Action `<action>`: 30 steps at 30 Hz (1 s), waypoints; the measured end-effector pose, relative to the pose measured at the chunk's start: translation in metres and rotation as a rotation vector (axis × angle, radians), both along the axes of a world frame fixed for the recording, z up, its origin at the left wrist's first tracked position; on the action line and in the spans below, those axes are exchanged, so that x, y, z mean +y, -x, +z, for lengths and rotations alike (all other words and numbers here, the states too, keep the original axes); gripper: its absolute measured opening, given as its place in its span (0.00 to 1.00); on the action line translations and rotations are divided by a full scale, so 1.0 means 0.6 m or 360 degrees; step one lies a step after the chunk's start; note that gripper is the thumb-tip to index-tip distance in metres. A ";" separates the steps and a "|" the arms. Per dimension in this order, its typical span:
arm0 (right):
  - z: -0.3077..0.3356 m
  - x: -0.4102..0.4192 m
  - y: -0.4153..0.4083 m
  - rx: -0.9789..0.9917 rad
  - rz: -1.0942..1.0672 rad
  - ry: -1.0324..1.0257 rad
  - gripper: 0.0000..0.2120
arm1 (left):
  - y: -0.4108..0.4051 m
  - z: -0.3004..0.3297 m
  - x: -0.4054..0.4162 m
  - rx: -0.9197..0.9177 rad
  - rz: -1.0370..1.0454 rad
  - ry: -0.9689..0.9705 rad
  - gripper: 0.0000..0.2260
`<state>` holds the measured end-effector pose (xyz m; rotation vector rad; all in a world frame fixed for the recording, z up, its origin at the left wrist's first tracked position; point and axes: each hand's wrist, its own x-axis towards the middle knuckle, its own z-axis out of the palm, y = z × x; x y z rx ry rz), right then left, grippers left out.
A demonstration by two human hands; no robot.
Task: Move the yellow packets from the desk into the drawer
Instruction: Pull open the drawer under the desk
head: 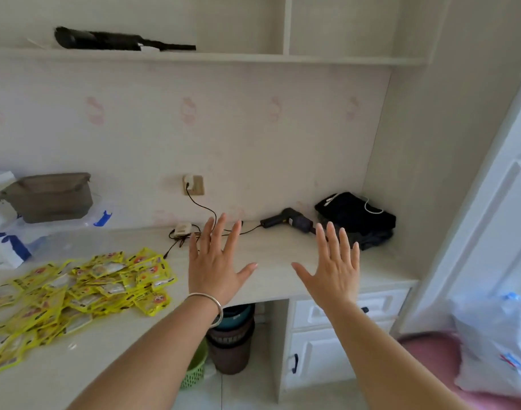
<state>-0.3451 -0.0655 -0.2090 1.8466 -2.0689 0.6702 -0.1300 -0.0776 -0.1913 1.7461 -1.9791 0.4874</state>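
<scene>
A pale desk (271,255) is set in a wallpapered alcove. Both hands are held flat and spread above it, the left hand (214,261) and right hand (333,270) empty, apparently readied before anything is picked up. The packets (76,288) are heaped at the desk's left. The drawer (380,304) is seen closed, below right.

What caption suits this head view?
Both hands, left and right, spread open above the desk; yellow packets still piled there, drawer closed.

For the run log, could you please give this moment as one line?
left hand: open, empty | right hand: open, empty | yellow packets: piled on desk | drawer: closed
</scene>
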 end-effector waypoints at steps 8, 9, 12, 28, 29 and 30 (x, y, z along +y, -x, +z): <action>-0.098 -0.006 0.094 -0.0125 -0.0189 -0.0398 0.40 | 0.129 -0.100 -0.083 0.0020 -0.0391 -0.0341 0.37; -0.110 -0.008 0.106 -0.0147 -0.0212 -0.0437 0.40 | 0.147 -0.113 -0.094 0.0022 -0.0453 -0.0368 0.36; -0.145 -0.020 0.139 -0.0235 -0.0305 -0.0502 0.38 | 0.197 -0.148 -0.129 0.0001 -0.0659 -0.0352 0.32; -0.361 -0.115 0.364 -0.0179 -0.0089 -0.1148 0.24 | 0.415 -0.396 -0.190 0.0099 -0.0928 -0.0926 0.20; -0.378 -0.120 0.377 -0.0182 -0.0053 -0.1197 0.24 | 0.430 -0.411 -0.191 0.0114 -0.0909 -0.1013 0.20; -0.395 -0.128 0.390 -0.0185 -0.0022 -0.1244 0.24 | 0.444 -0.424 -0.192 0.0123 -0.0874 -0.1095 0.21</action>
